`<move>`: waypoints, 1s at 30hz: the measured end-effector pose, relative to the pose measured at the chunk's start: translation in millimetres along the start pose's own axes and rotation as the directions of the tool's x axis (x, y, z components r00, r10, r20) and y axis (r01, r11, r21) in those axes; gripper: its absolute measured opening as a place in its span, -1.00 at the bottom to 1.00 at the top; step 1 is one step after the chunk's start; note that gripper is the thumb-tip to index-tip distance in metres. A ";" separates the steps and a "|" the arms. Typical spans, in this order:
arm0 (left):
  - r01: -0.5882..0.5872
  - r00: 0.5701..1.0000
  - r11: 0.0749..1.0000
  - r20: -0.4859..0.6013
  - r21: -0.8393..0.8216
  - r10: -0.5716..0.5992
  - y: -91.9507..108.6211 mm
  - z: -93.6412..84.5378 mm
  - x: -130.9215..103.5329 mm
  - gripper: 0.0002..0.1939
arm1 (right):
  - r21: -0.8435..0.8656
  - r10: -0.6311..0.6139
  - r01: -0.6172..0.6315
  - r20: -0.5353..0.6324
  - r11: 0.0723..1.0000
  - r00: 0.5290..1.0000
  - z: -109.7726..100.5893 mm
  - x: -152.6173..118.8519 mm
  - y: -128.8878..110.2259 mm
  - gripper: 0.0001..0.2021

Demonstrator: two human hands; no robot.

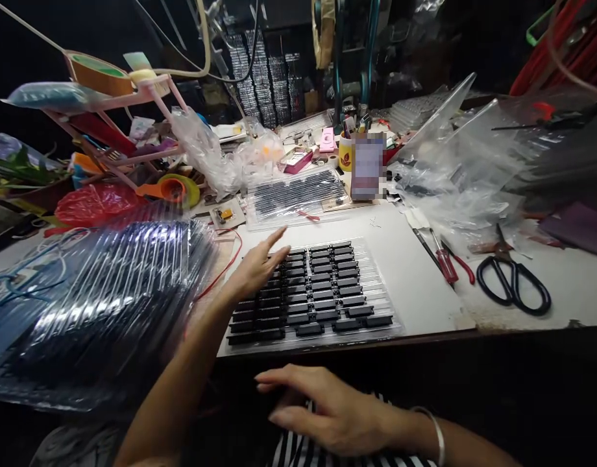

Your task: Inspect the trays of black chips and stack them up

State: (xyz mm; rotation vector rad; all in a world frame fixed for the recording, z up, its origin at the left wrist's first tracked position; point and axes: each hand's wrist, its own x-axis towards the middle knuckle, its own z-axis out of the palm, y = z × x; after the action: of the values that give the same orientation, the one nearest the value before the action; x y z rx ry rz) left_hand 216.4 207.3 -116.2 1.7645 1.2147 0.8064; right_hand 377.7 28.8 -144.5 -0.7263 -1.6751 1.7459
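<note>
A clear plastic tray (383,285) lies near the table's front edge, filled with rows of small black plastic parts (322,285) that look like connectors. My left hand (260,264) reaches over the tray's far left corner, thumb and fingers apart, with nothing visible in it. Below the table edge, above a striped cloth (298,447), hovers my right hand (328,405). Its fingers are loosely bent and apart, and it appears to hold nothing. Behind the first tray sits a second clear tray (298,194) with dark parts and a red strip on it.
Stacked plastic trays (108,292) stand at the left. To the right lie black-handled scissors (515,282), a red screwdriver (444,259) and crumpled plastic bags (454,188). A phone (367,167) leans by a yellow mug (345,154). A pink rack (113,104) rises at the back left.
</note>
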 end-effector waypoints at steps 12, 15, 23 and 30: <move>-0.027 0.782 0.839 -0.535 -0.543 -0.321 -50.5 7.3 -114.2 -0.61 | -0.006 -0.004 -0.003 -0.878 1.000 0.478 -98.3 -48.3 23.9 -0.68; -0.026 0.795 0.793 -0.494 -0.608 -0.352 -48.1 13.7 -108.7 -0.58 | -0.123 -0.029 -0.137 -0.840 0.983 0.542 -87.7 -29.3 21.4 -0.59; -0.112 0.816 0.697 -0.466 -0.708 -0.343 -60.1 9.3 -108.3 -0.63 | -0.226 -0.081 -0.197 -0.828 0.954 0.555 -88.6 -19.5 16.6 -0.55; -0.156 0.807 0.674 -0.487 -0.722 -0.335 -64.8 9.4 -108.9 -0.68 | -0.158 -0.028 -0.171 -0.808 0.973 0.589 -131.5 0.8 11.9 -0.52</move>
State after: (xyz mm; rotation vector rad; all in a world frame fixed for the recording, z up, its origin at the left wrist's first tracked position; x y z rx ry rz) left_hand 161.9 114.3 -183.7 0.7624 1.0885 1.6009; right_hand 474.3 116.8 -163.0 -1.4498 -1.1709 0.9731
